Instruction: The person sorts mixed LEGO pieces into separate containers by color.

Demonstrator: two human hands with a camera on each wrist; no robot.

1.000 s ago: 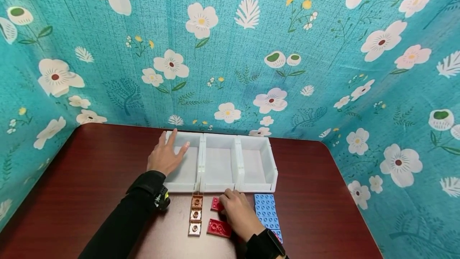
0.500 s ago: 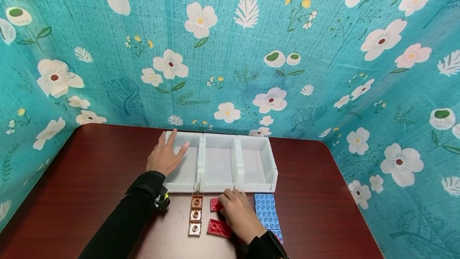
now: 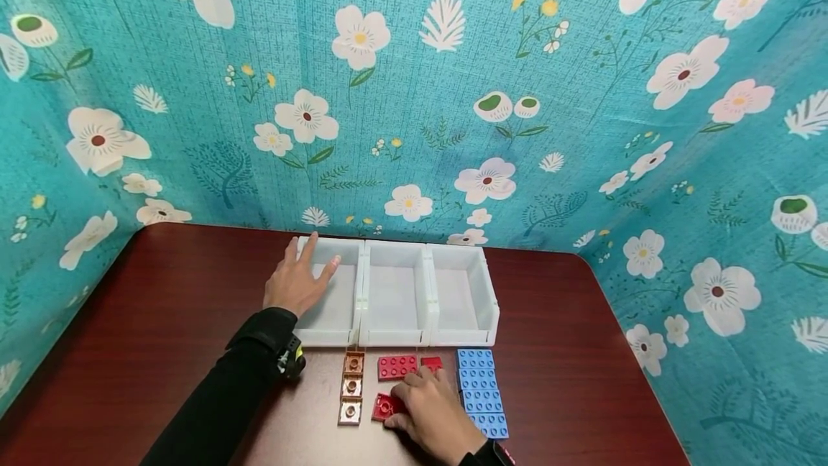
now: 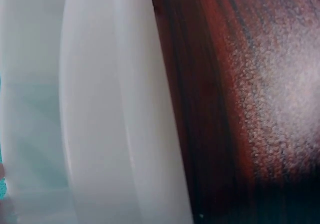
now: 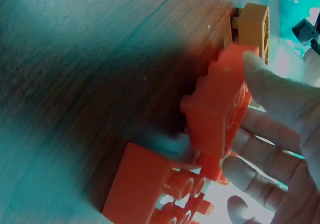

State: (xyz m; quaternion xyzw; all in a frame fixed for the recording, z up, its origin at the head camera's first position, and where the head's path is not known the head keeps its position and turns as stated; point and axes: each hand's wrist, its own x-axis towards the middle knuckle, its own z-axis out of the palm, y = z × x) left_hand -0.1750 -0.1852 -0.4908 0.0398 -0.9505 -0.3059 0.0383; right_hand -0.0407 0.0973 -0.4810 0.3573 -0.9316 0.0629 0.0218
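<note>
My right hand [image 3: 430,412] is at an upturned red toy building brick [image 3: 383,407], its thumb on the near side and its fingers over the far side. The right wrist view shows the thumb and fingertips pinching this red brick [image 5: 215,108], its hollow side facing the palm. Above it lies a red brick [image 3: 397,367] with studs up, and to the right another red brick [image 3: 431,362] partly hidden by my fingers. My left hand [image 3: 296,286] rests spread over the left wall of the left white bin [image 3: 323,339], holding nothing.
Two more white bins, the middle bin [image 3: 394,339] and the right bin [image 3: 489,308], join the left one. A column of brown bricks [image 3: 352,385] lies left of the red ones, and several blue bricks [image 3: 479,380] lie right. A flowered curtain [image 3: 414,128] stands behind the table [image 3: 556,351].
My right hand has moved off the upper red bricks, uncovering them, and shifted toward the near side onto the upturned red brick. The left hand stays where it was.
</note>
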